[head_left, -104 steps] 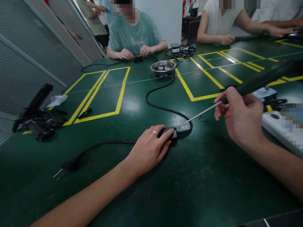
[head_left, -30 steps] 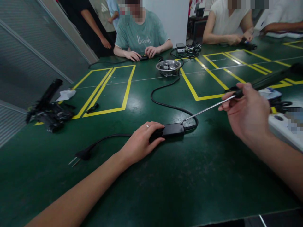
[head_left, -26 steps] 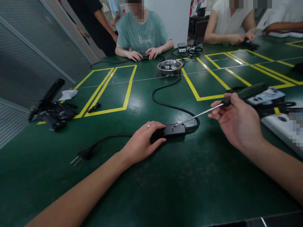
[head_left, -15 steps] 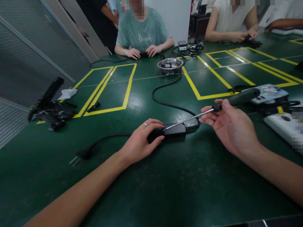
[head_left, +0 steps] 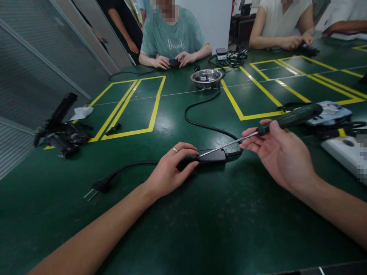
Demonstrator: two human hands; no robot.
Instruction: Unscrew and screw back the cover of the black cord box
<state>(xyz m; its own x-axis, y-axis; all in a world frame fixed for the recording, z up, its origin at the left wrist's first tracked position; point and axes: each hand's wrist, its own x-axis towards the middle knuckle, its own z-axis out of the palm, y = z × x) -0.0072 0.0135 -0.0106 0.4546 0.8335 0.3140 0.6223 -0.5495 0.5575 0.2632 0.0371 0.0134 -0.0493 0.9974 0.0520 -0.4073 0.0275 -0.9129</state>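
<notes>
My left hand grips the left end of a black rectangular box fixed in a power cord, pressing it on the table. From its left side the cord runs to a two-pin plug; from its right side a black cable curves away to the back. Between the thumb and fingers of my right hand is a screwdriver, held at a slant. Its long metal shaft crosses above the box, and the tip meets it close to my left fingertips. The box's left end is hidden by my left hand.
A steel bowl holding small parts stands mid-table. At left lie a dark clamp-like device and a small black piece. A white power strip is at right. Yellow tape marks the green table. Co-workers sit across it.
My right hand and the screwdriver have shifted very slightly, the handle end a little to the right. My left hand stays on the box. Across the table a co-worker has turned the object they hold.
</notes>
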